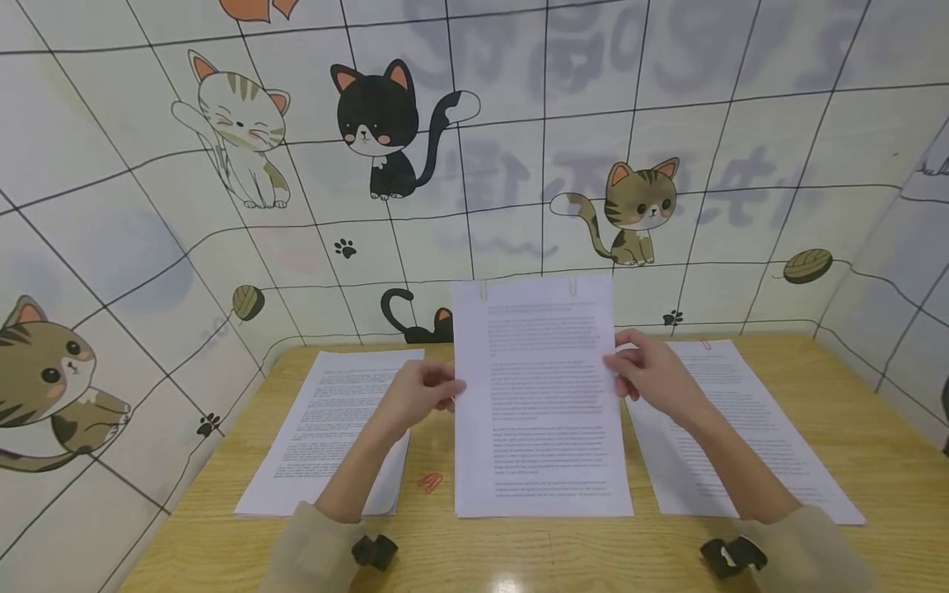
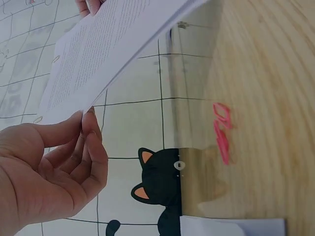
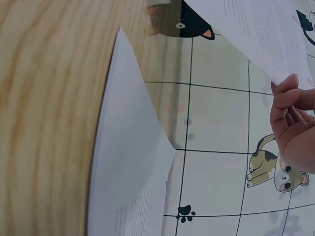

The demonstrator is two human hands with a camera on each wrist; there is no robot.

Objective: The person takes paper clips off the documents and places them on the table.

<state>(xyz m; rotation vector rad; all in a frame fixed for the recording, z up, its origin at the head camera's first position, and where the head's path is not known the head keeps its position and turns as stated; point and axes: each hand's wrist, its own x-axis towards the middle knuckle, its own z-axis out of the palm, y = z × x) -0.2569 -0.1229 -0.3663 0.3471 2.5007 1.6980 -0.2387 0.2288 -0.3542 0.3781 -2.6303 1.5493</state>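
A printed stack of paper (image 1: 539,403) is held upright in the middle, its lower edge on the wooden table (image 1: 875,461); two clips sit at its top edge. My left hand (image 1: 418,394) pinches its left edge, thumb and fingertips on the sheet's edge (image 2: 86,115). My right hand (image 1: 652,375) pinches the right edge, fingers (image 3: 288,105) curled against the paper (image 3: 261,34). A second printed stack (image 1: 329,428) lies flat at the left, a third stack (image 1: 741,428) flat at the right, partly under my right forearm.
Pink paper clips (image 1: 430,482) lie on the table between the left stack and the held one, also seen as pink clips (image 2: 222,132). A cat-patterned wall (image 1: 519,165) encloses the table at the back and both sides.
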